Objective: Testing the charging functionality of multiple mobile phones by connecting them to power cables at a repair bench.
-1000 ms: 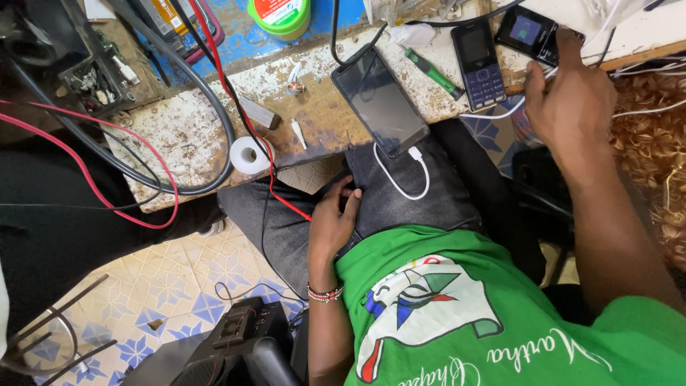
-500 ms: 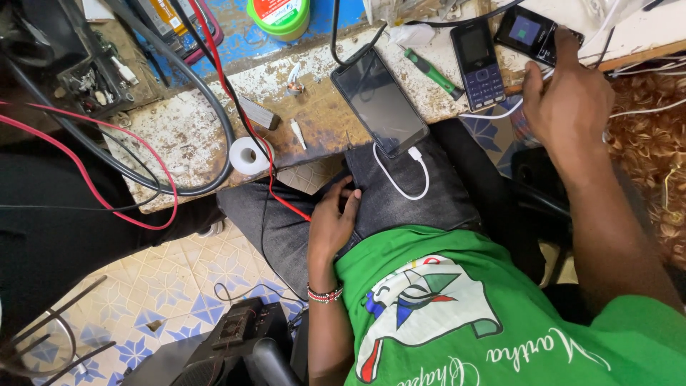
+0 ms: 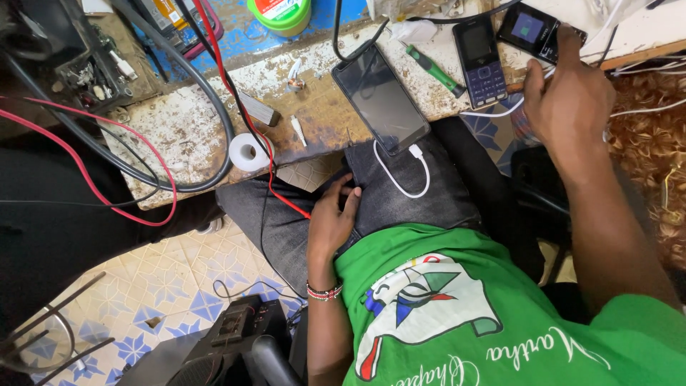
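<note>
Beside the right hand (image 3: pixel 572 100), a small black keypad phone (image 3: pixel 537 30).

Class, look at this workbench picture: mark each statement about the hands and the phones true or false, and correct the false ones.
1. The right hand touches a small keypad phone with a lit screen. True.
2. The left hand holds the green screwdriver. False: it rests on the person's lap; the screwdriver lies on the bench.
3. A white cable is plugged into the large smartphone. True.
4. The smartphone's screen is lit. False: it is dark.
</note>
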